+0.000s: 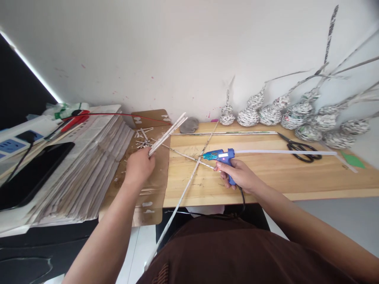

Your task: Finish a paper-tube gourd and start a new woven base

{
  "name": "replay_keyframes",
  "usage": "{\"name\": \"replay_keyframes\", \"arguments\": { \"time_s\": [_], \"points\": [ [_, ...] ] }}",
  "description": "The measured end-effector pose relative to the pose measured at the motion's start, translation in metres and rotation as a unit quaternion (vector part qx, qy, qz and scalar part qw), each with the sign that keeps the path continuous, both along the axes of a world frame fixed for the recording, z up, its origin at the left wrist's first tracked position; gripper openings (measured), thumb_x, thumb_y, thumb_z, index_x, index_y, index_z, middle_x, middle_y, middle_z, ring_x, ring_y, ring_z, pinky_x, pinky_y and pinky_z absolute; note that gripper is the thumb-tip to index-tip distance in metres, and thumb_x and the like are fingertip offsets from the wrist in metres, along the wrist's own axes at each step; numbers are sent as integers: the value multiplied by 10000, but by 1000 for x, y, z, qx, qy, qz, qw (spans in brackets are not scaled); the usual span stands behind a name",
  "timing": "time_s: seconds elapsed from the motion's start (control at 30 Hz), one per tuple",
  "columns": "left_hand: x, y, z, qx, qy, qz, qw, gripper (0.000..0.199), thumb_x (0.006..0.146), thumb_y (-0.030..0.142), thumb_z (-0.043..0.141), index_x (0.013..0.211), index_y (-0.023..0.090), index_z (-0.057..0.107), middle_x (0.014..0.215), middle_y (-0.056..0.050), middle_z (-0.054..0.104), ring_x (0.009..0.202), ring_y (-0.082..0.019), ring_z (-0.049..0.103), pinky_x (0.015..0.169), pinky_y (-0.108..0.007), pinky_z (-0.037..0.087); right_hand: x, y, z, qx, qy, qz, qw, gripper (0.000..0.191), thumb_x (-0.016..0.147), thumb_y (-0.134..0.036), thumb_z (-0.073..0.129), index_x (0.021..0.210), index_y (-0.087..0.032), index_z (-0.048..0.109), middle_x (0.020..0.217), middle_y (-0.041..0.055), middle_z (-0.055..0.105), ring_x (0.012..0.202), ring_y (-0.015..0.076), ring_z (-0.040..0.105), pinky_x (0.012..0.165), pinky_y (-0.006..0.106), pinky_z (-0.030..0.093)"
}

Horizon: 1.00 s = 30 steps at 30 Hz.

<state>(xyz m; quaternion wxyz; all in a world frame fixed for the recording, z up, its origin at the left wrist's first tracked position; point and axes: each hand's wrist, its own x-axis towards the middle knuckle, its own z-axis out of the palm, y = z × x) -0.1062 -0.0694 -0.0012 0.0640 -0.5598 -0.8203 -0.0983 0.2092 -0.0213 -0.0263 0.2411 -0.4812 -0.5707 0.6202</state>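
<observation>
My right hand (237, 175) is wrapped around the handle of a blue hot glue gun (225, 156), with a long whitish glue stick (284, 152) jutting from its back. The gun's nozzle points left, close above the spot where two rolled paper sticks cross. One crossed paper stick (186, 185) slants down over the table's front edge toward my apron. The other paper stick (184, 155) lies across it at an angle. Closed around a small bundle of rolled paper sticks (168, 133), my left hand (140, 165) is raised over the brown board, left of the crossing.
Paper scraps (143, 136) lie on the brown board (152, 189). A newspaper stack (89, 169) bears a black phone (38, 171) and a power strip (13, 146). Along the wall stand several woven paper gourds (248, 116), near black scissors (300, 152) and a grey lump (188, 125).
</observation>
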Motion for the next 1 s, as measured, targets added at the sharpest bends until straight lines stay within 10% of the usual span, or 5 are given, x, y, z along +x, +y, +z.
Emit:
{"name": "replay_keyframes", "arguments": {
  "time_s": [0.23, 0.43, 1.0],
  "points": [
    [71, -19, -11, -20, -287, -177, 941, 250, 802, 456, 638, 891, 235, 714, 779, -8, 719, 691, -177, 649, 652, -257, 434, 1, -5, 4, 47, -55, 0, 997, 351, 844, -518, 616, 843, -168, 604, 571, -25, 548, 403, 101, 537, 351, 204, 395],
    [90, -28, -26, -36, -247, -253, 935, 63, 805, 245, 643, 846, 213, 679, 819, -19, 670, 746, -166, 623, 693, -258, 422, 9, -10, 6, 144, -149, 29, 978, 405, 846, -564, 592, 697, -192, 533, 542, 1, 601, 427, 138, 580, 417, 240, 445],
    [82, -26, -23, -68, -322, -187, 925, 251, 770, 270, 655, 1013, 251, 716, 809, 3, 721, 730, -178, 657, 705, -265, 462, 3, -4, 3, 164, -152, 54, 973, 414, 850, -564, 567, 652, -205, 510, 513, -11, 577, 405, 132, 540, 424, 237, 386]
  ]
}}
